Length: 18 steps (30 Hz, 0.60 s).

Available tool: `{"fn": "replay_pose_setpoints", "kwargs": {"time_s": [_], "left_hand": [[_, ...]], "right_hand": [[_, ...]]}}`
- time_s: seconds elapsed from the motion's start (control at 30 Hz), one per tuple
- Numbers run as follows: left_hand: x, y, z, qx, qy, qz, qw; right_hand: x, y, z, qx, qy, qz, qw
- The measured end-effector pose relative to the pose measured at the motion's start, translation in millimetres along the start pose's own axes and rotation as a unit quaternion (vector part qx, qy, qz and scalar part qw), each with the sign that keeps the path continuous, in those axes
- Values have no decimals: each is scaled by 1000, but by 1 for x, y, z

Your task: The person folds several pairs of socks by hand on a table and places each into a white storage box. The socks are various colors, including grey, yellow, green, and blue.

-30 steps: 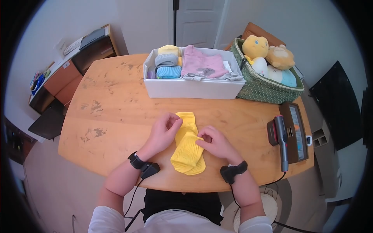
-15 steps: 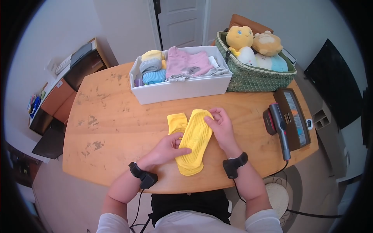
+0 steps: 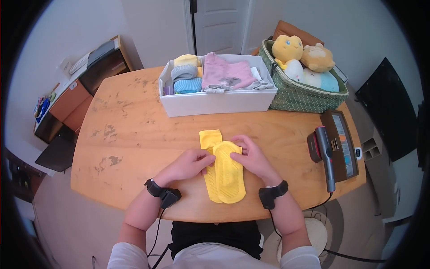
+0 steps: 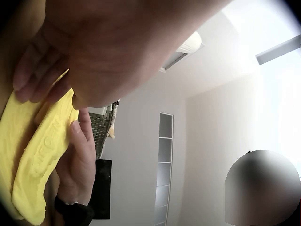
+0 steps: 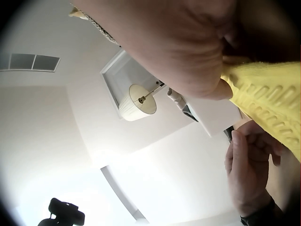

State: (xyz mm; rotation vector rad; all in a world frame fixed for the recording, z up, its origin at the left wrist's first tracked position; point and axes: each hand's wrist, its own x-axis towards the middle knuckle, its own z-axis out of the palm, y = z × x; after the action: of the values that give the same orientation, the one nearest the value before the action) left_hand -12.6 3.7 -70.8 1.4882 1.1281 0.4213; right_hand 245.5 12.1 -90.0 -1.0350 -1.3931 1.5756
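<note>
A pair of yellow socks (image 3: pixel 229 177) lies on the wooden table in front of the person, one sock partly over the other, with ribbed or dotted soles showing. The right hand (image 3: pixel 251 157) pinches the upper right edge of the top sock between thumb and fingers; the right wrist view shows its thumb on the yellow fabric (image 5: pixel 270 94). At the socks' left edge is the left hand (image 3: pixel 190 164), its thumb and fingers bent at the fabric. In the left wrist view its fingers lie against the sock (image 4: pixel 44 155), the fingertips partly hidden.
A white box (image 3: pixel 219 104) with folded clothes and a pink garment stands at the back. Beside it is a green woven basket (image 3: pixel 309 96) of plush toys. At the right lie a corded styling tool (image 3: pixel 327 157) and a brown case (image 3: pixel 350 154).
The top sock, lifted and slanted half a second ago, now lies lower and more upright over the other. The right hand has moved down, and the left hand has shifted up to the socks' left edge.
</note>
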Motion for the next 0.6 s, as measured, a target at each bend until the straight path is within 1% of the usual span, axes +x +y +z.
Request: {"fn": "replay_pose_setpoints", "kwargs": {"time_s": [0.03, 0.1, 0.13, 0.2, 0.23, 0.3, 0.33, 0.4, 0.43, 0.47, 0.5, 0.53, 0.6], "left_hand": [[3, -4, 1, -4, 5, 0, 1000], [9, -7, 7, -126, 63, 16, 990], [11, -10, 7, -129, 66, 17, 989], [16, -12, 6, -176, 82, 50, 980], [16, -12, 5, -177, 84, 52, 979], [16, -12, 3, -151, 51, 100, 982], [15, -10, 4, -151, 52, 101, 982], [11, -8, 12, -209, 33, 140, 967], [11, -10, 13, -208, 33, 140, 968], [12, -12, 14, -203, 50, 137, 968], [13, -14, 15, -197, 66, 134, 969], [13, -14, 16, -198, 65, 133, 969], [13, -15, 19, -223, 94, 169, 955]], "right_hand": [[0, -1, 0, 1, 3, -8, 1000], [-1, -4, -1, 7, -1, -11, 1000], [-2, -6, -1, 17, 1, -16, 1000], [-3, -9, -1, 20, -5, -24, 999], [-4, -10, -1, 25, -8, -33, 999], [-6, -11, 2, 26, -16, -36, 999], [-7, -11, 4, 29, -21, -38, 999], [-7, -8, 8, 26, -17, -45, 999], [-6, -6, 9, 25, -12, -50, 998], [-5, -4, 10, 25, -11, -50, 998], [-3, -2, 10, 12, 11, -56, 998], [-3, -1, 10, -2, 34, -62, 997], [-3, -1, 9, -3, 41, -50, 998]]}}
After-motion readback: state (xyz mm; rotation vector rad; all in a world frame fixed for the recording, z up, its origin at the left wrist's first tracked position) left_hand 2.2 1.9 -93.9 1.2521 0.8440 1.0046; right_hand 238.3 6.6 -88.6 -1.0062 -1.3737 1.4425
